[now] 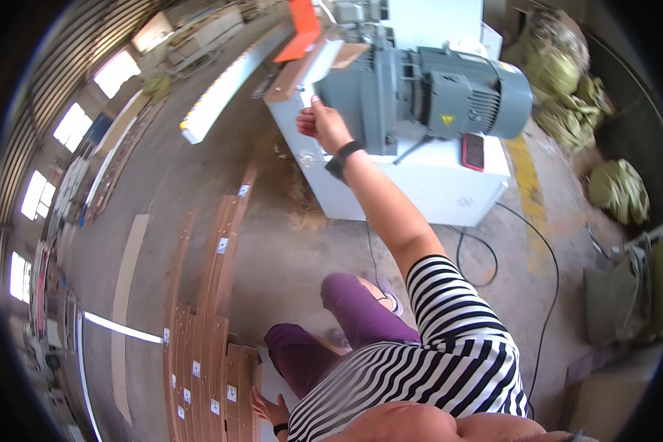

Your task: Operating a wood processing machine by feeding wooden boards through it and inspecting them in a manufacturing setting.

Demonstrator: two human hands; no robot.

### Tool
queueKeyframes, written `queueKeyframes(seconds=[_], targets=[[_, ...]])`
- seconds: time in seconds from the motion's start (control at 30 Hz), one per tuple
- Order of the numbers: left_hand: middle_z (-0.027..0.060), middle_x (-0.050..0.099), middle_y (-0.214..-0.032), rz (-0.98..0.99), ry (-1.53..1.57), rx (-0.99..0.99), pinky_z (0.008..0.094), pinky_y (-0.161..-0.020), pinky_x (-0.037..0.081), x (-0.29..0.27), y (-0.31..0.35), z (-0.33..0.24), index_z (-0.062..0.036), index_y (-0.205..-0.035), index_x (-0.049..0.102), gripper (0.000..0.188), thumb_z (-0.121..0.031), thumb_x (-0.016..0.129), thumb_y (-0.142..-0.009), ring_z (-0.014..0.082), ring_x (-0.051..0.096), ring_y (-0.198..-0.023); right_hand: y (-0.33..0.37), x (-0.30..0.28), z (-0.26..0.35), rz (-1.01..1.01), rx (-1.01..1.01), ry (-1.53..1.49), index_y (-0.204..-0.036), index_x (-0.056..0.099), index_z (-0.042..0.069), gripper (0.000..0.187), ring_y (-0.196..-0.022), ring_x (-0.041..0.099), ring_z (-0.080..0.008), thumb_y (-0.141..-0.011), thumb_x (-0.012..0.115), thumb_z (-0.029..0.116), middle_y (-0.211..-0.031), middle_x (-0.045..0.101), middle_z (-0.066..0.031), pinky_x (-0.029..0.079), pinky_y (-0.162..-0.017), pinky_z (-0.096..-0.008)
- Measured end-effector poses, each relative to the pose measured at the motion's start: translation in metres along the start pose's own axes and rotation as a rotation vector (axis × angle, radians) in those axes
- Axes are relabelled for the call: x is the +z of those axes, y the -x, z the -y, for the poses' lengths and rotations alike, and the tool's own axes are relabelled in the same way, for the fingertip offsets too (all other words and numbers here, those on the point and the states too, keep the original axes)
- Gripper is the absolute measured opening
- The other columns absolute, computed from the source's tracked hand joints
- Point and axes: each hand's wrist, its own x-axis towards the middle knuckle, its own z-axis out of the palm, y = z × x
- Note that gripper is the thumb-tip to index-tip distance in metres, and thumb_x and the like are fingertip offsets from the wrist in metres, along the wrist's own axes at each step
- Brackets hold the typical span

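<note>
My right hand [323,124] reaches forward to the corner of a white machine [390,184]. Its thumb points up and its fingers are loosely bent, with nothing visible in them. Just beyond it, a brown board [287,85] lies on the machine's top, beside an orange guard [300,33]. Down at the lower left, my left hand [271,407] has its fingers spread by the edge of a stack of brown boards [241,368] with small white labels. Whether it touches the stack I cannot tell.
A large grey motor [464,92] sits on the machine, with a red-edged phone [474,152] near it. Black cable [549,295] loops over the floor. Green sacks [617,191] stand at right. A long white beam [228,88] extends at upper left.
</note>
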Motion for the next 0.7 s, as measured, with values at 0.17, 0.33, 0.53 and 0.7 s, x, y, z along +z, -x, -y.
queueKeyframes(seconds=[0.17, 0.33, 0.53, 0.7], targets=[[0.0141, 0.029, -0.14, 0.017, -0.023, 0.022, 0.0529, -0.104, 0.023, -0.028, -0.011, -0.035, -0.0129, -0.14, 0.029, 0.083, -0.008, 0.07, -0.068, 0.0373, 0.027, -0.128, -0.017, 0.031, 0.013, 0.012, 0.127, 0.017, -0.1, 0.052, -0.007, 0.064, -0.074, 0.062, -0.0225, -0.077, 0.068, 0.051, -0.086, 0.062, -0.0169, 0.054, -0.068, -0.0341], [0.0136, 0.029, -0.139, 0.056, 0.068, 0.114, 0.0529, -0.103, 0.024, -0.037, -0.023, -0.063, -0.0129, -0.14, 0.029, 0.084, -0.007, 0.071, -0.068, 0.0367, 0.027, -0.127, -0.008, 0.057, 0.025, 0.101, 0.053, 0.313, -0.084, 0.058, -0.003, 0.033, -0.055, 0.06, -0.015, -0.079, 0.071, 0.027, -0.07, 0.062, -0.0098, 0.053, -0.054, -0.0271], [0.014, 0.031, -0.137, 0.008, 0.168, 0.306, 0.051, -0.102, 0.025, -0.039, -0.045, -0.081, -0.0104, -0.138, 0.033, 0.082, -0.006, 0.072, -0.067, 0.038, 0.03, -0.124, 0.037, 0.074, 0.031, 0.171, 0.17, 0.236, -0.088, 0.057, -0.005, 0.031, -0.053, 0.062, -0.0169, -0.09, 0.058, 0.026, -0.068, 0.062, -0.01, 0.051, -0.047, -0.024], [0.0188, 0.043, -0.125, 0.035, 0.485, 0.458, 0.0461, -0.097, 0.036, -0.056, -0.083, -0.121, -0.0043, -0.134, 0.037, 0.065, -0.01, 0.068, -0.076, 0.0347, 0.043, -0.115, 0.072, 0.077, 0.034, 0.329, 0.302, 0.224, -0.087, 0.056, -0.004, 0.029, -0.052, 0.062, -0.0165, -0.094, 0.05, 0.023, -0.067, 0.064, -0.0129, 0.05, -0.044, -0.0231]])
